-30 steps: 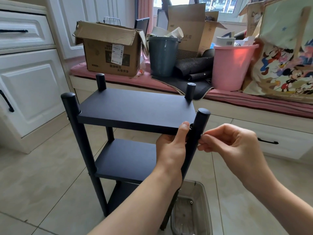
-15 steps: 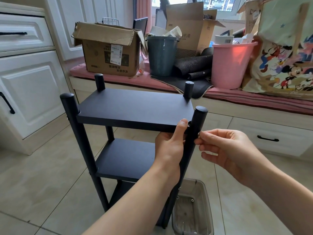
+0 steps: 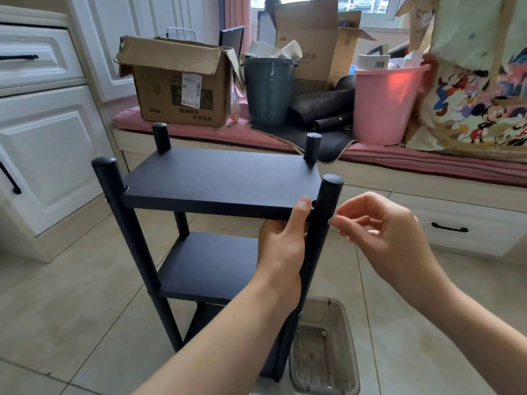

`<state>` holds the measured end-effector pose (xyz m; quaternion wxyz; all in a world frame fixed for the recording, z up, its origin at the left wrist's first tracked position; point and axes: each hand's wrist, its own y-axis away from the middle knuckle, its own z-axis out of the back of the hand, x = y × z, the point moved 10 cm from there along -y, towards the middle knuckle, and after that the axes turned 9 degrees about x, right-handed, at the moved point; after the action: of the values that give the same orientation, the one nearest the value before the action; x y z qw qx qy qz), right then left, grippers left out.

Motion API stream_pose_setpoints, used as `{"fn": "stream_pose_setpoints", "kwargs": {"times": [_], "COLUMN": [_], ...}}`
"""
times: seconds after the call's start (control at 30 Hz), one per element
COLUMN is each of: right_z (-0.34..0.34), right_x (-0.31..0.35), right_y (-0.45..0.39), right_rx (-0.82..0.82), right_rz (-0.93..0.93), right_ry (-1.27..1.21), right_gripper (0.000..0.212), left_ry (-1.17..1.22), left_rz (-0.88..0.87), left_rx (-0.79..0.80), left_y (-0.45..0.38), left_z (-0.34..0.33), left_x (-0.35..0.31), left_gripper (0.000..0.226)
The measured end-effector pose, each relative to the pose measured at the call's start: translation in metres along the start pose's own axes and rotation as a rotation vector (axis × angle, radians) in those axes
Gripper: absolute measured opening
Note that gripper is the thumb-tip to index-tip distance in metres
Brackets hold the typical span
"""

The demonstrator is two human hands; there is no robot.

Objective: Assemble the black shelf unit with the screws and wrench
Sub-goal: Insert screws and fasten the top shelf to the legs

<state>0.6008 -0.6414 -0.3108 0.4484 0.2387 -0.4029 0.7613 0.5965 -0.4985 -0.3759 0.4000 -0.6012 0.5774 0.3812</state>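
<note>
left hand [image 3: 282,246] grips shelf [image 3: 219,181] edge | right hand [image 3: 379,232] fingertips pinched at post [image 3: 325,212], contents hidden

Black shelf unit [image 3: 219,181] upright on tiled floor [image 3: 71,295]. Left hand [image 3: 281,246] gripping top board's front edge beside near-right post [image 3: 322,223]; right hand [image 3: 379,232] fingertips pinched at that post. Clear tray [image 3: 346,363] below.
</note>
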Motion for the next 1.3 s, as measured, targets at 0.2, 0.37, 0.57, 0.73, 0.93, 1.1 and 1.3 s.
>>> {"fn": "stream_pose_setpoints", "kwargs": {"times": [0.2,0.37,0.57,0.73,0.93,1.1,1.3], "right_z": [-0.011,-0.043,-0.047,-0.042,-0.044,-0.043,-0.048], "right_x": [-0.022,-0.02,-0.022,-0.026,-0.03,-0.031,-0.032], "right_y": [0.0,-0.005,-0.011,-0.013,-0.016,-0.015,-0.012], "right_rx": [0.06,0.391,0.462,0.438,0.457,0.452,0.479], "right_rz": [-0.123,-0.147,-0.106,-0.092,-0.133,-0.183,-0.208], "right_ry": [-0.311,-0.649,-0.652,-0.643,-0.704,-0.731,-0.775], "right_gripper": [0.024,0.05,0.052,0.052,0.055,0.051,0.044], "left_ry": [0.012,0.077,-0.138,-0.718,-1.339,-1.559,-1.5], "left_rz": [-0.002,-0.006,0.084,0.123,-0.714,-0.575,-0.53], "left_rx": [-0.033,-0.034,-0.065,-0.089,-0.178,-0.028,-0.022], "left_y": [0.001,0.008,0.016,0.03,0.065,0.037,0.025], "left_z": [0.0,0.002,0.017,0.031,-0.014,-0.02,-0.018], "left_x": [0.006,-0.001,-0.007,-0.026,-0.104,-0.082,-0.073], "left_gripper": [0.025,0.03,0.02,0.016,0.013,0.06,0.063]}}
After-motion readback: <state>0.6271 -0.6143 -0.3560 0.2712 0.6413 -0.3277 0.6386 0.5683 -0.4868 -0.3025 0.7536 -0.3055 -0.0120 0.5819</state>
